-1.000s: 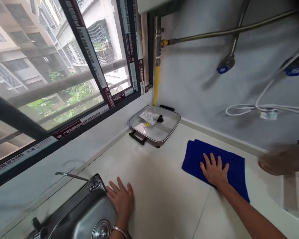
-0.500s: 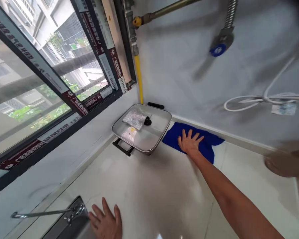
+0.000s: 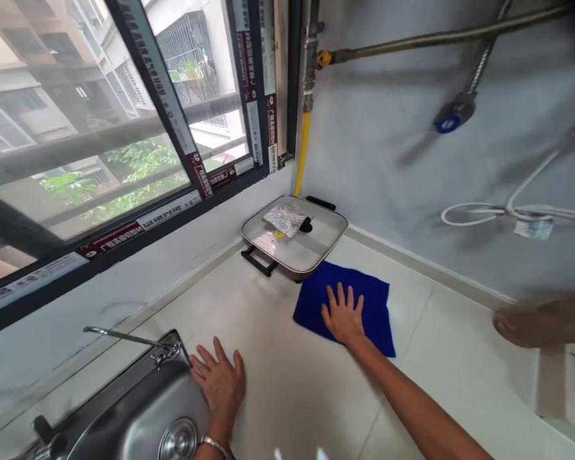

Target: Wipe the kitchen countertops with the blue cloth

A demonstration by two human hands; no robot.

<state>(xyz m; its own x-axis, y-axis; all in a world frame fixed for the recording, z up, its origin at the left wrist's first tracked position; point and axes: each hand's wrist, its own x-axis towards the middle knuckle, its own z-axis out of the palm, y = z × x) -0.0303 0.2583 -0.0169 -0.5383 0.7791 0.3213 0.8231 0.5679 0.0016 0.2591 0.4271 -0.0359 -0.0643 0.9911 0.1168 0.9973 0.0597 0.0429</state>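
Fingers (image 3: 219,350) of the bare left hand (image 3: 223,386), its wrist circled by a silver-coloured bangle (image 3: 216,444), were held spread apart beside the rim of the stainless-steel sink (image 3: 134,415), fitted with a slim chrome tap (image 3: 171,350). On the glossy, pale worktop (image 3: 278,370), the deep-blue rectangular cloth (image 3: 374,319) was covered partly by the flat right hand (image 3: 345,318), its fingers also spread. The cloth's far left edge was overlapped in view by the squarish, glass-lidded pan (image 3: 311,252), topped with silvery bubble wrap (image 3: 285,219). Behind, a yellow pipe (image 3: 302,153) was seen beside the dark-framed window (image 3: 172,121).
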